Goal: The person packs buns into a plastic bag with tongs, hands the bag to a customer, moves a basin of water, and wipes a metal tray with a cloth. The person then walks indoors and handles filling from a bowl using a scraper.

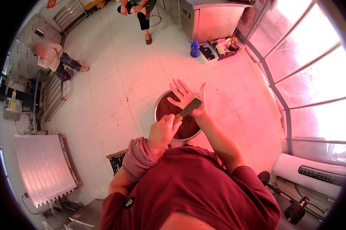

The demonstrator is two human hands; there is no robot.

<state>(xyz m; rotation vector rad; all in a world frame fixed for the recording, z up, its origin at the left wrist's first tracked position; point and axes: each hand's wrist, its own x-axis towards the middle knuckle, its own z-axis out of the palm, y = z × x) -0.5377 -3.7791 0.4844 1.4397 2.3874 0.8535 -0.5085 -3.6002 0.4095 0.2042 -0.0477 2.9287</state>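
My left hand [161, 130] is closed around the wooden handle of a scraper [190, 107], whose flat metal blade points up and to the right. The blade lies across or just over the palm of my right hand [190, 96]; contact is hard to judge. That hand is palm up with its fingers spread. Beneath both hands stands a round metal bowl [156, 111] holding a dark red-brown, crumbly mass [164, 108]. My hands and the scraper hide part of it. A pink sleeve or cloth [136, 159] is bunched around my left forearm.
One person [58, 57] sits at the left, another [140, 13] at the top. A blue bottle [195, 50] and boxes of items [209, 53] are on the tiled floor by a metal cabinet [215, 25]. Windows and a white appliance [307, 166] line the right; a draped rack [44, 165] stands left.
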